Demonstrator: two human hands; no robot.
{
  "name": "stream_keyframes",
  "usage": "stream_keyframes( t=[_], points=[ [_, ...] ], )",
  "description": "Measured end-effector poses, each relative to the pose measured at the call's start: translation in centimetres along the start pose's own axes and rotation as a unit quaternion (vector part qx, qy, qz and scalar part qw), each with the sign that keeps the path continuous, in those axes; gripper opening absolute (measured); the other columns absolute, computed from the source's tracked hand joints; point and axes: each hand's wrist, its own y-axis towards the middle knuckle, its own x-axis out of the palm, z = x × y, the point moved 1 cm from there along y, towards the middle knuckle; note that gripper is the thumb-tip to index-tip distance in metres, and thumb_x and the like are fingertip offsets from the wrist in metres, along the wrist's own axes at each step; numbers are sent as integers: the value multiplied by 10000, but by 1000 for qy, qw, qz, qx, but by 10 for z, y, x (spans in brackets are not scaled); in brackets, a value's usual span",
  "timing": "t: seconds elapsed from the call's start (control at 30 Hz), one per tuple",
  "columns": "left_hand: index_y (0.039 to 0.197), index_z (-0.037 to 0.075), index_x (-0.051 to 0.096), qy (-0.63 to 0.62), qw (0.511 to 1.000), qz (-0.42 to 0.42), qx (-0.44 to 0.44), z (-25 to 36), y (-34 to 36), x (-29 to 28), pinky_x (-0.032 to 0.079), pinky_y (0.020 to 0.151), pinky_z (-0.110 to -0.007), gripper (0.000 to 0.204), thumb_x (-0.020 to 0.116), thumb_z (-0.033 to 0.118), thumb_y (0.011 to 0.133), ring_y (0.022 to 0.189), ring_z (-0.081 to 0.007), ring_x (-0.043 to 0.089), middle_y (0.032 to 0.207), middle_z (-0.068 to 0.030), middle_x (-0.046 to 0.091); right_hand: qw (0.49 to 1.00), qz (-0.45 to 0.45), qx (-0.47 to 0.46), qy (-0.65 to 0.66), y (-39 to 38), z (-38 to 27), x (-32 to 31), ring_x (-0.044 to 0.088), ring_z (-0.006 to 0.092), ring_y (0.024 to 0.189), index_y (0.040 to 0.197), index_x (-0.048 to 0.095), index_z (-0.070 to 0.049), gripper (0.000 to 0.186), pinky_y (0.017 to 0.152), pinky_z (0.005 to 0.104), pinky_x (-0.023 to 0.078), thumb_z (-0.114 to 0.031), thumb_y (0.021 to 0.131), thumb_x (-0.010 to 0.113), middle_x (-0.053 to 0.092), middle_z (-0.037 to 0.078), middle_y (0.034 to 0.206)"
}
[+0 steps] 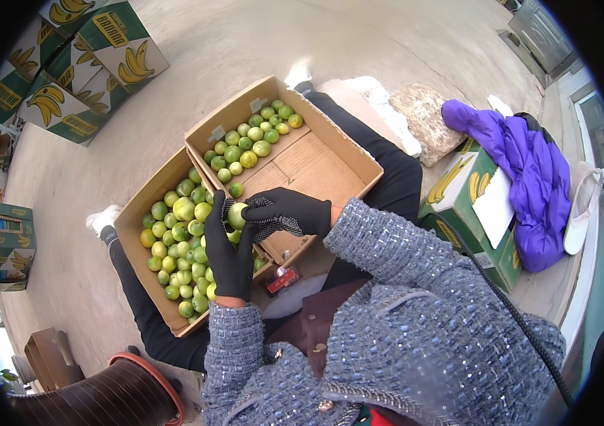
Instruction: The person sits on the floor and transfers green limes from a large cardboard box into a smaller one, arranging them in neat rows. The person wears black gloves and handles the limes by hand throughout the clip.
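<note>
Between my two hands is a round pale-green fruit (238, 216), too plain to tell its exact kind. My left hand (229, 257), in a black dotted-grip glove, has its fingers closed around the fruit's left side. From the right, my gloved right hand (289, 211) pinches the same fruit with thumb and fingers. Both hands are over the inner walls between two cardboard boxes. The left box (130, 226) is heaped with similar green and yellowish fruit (180, 245). In the right box (348, 145), more of this fruit (253, 136) lies in rows at the far left side.
A small red packet (283, 280) lies just below the boxes. My outstretched legs flank both boxes. Banana cartons (85, 71) are stacked far left; another carton (469, 192) at right carries a purple jacket (511, 163). A stone (424, 121) lies beside it. A brown round stool (113, 397) stands lower left.
</note>
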Motion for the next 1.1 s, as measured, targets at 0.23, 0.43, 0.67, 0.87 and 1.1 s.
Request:
stream_keyframes(
  t=[0.23,0.43,0.67,0.87,1.1],
  points=[
    [1432,-45,280,156,987,25,18,-10,-17,36,260,1115,-468,694,616,228,890,1335,-413,322,1433,-272,330,987,65,97,-113,48,-19,-69,688,183,856,1018,649,57,265,729,259,552,-187,915,632,697,141,912],
    [1437,-47,268,211,977,31,3,-19,-20,39,250,1113,-459,650,572,194,916,1346,-393,308,1453,-252,315,934,162,142,-284,128,28,-110,688,222,648,926,652,79,287,561,283,548,-200,864,686,691,179,790],
    [1440,-26,287,164,985,29,-40,-21,-20,41,250,1114,-446,610,547,191,933,1352,-371,301,1460,-232,317,936,273,39,-217,147,62,-134,680,239,627,886,632,96,287,557,315,566,-175,839,712,668,177,769],
    [1424,-21,326,181,981,44,-45,-31,-25,29,271,1107,-437,592,563,194,926,1339,-360,327,1442,-222,353,961,256,82,-70,134,45,-97,669,236,623,883,644,85,293,565,316,579,-165,798,769,668,170,756],
    [1380,-9,409,81,994,64,-33,-18,-24,21,327,1084,-403,518,593,142,921,1295,-304,419,1398,-178,438,914,245,91,-311,141,57,-148,686,207,763,901,669,116,686,663,298,543,-548,743,733,699,189,879]
  ],
)
